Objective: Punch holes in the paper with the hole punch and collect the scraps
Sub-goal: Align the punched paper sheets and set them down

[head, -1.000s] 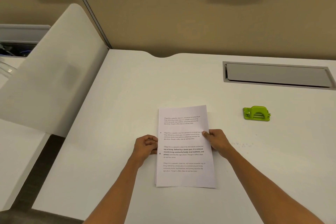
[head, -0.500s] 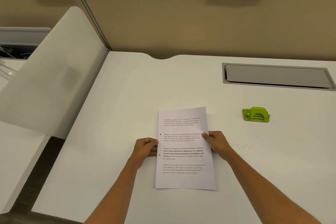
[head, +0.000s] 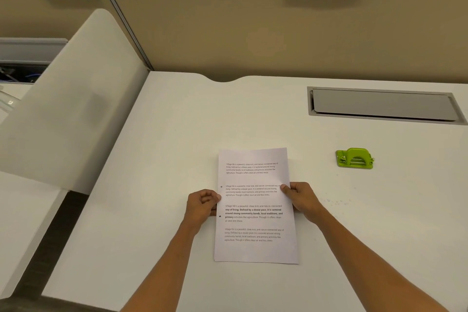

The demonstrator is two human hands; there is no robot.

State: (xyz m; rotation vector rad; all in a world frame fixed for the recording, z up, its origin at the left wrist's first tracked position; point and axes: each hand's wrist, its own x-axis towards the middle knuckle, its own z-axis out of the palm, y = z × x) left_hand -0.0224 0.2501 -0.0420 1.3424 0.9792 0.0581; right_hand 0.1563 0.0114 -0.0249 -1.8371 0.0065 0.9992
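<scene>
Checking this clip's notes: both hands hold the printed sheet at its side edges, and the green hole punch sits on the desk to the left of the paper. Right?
Not quite. The head view shows the green hole punch to the right of the paper, not left. The left hand and right hand do hold its side edges.

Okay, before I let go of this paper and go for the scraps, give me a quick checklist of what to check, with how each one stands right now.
1. Holes punched: two dark holes show along the left margin of the paper. Ok.
2. Paper held: left hand and right hand each pinch an edge. Ok.
3. Hole punch out of the way: it sits on the desk, apart from the paper, to the right. Ok.
4. Scraps located: faint specks lie on the desk beside the right hand. Ok.
5. Scraps collected: not ok, they lie loose.
6. All scraps accounted for: cannot tell, too small.
</scene>
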